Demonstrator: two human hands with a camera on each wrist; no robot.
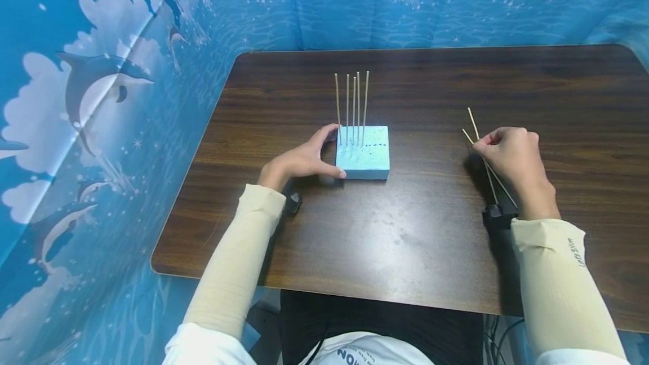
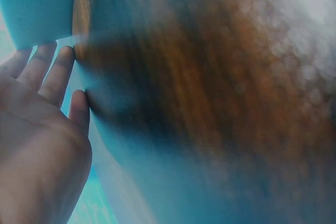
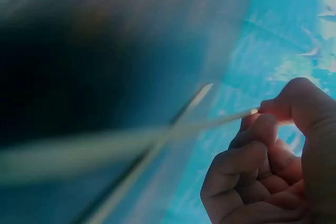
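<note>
A light blue foam block (image 1: 363,154) sits on the table with several thin wooden sticks (image 1: 347,100) standing upright in it toward its back left. My left hand (image 1: 309,156) grips the block's left side, thumb at the front corner and index finger at the back one. In the left wrist view, fingertips meet the edge of the blue block (image 2: 37,9). Over on the right, my right hand (image 1: 514,154) pinches one thin wooden stick (image 3: 226,119) near its end between thumb and index finger. A second wooden stick (image 3: 191,103) crosses it in the right wrist view.
Both hands work over a dark brown wooden table (image 1: 405,230). A small black object (image 1: 293,203) shows beside the left wrist, and a black wrist device (image 1: 494,213) under the right. Blue dolphin-printed curtains (image 1: 324,10) hang behind the table and on the left.
</note>
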